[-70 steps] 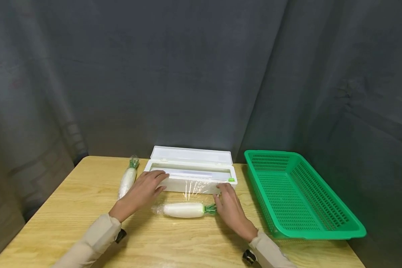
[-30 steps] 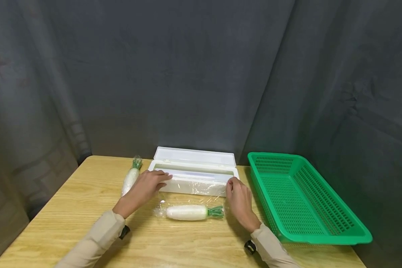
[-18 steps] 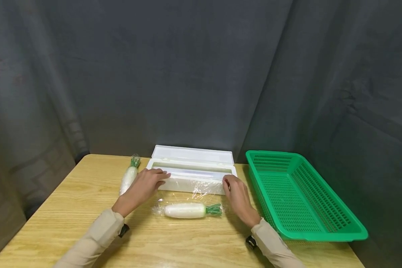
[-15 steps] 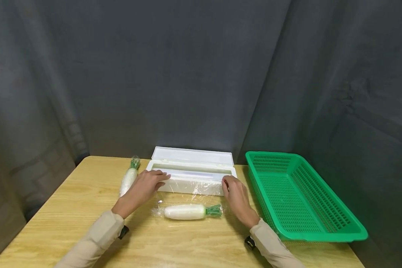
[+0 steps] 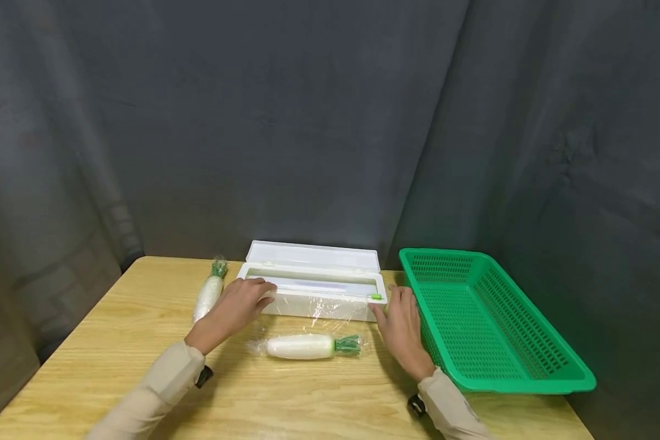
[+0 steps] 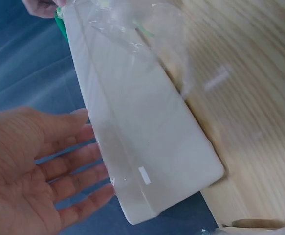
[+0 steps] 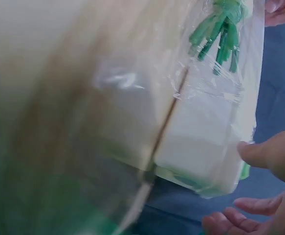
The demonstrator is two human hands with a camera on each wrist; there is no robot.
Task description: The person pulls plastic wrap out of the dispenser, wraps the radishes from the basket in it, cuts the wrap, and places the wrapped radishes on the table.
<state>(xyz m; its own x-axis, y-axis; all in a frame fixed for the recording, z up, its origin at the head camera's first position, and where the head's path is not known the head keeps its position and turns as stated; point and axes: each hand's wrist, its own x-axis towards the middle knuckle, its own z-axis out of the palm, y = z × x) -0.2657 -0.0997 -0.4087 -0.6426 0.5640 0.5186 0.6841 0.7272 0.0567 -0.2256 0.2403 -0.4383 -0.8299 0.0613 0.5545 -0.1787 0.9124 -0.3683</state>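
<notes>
A white cling film dispenser (image 5: 319,305) with its lid raised stands at the back of the table. Clear film (image 5: 324,308) hangs from its front edge down over a white radish (image 5: 302,346) with green stalks, lying crosswise. My left hand (image 5: 242,305) rests its fingertips on the dispenser's left end, fingers nearly straight in the left wrist view. My right hand (image 5: 403,330) is spread at the right end, thumb right at the front corner, other fingers beyond the side. A green slide cutter (image 5: 376,296) sits at the right end of the dispenser's front edge.
A second radish (image 5: 209,296), wrapped in film, lies at the left behind my left forearm. The green plastic basket (image 5: 456,366) stands to the right, close beside my right hand. Dark grey curtains (image 5: 308,122) rise right behind the table.
My right hand has let go of the dispenser's front edge, spread its fingers and shifted right, so the green cutter shows again. My left hand stays on the left end.
</notes>
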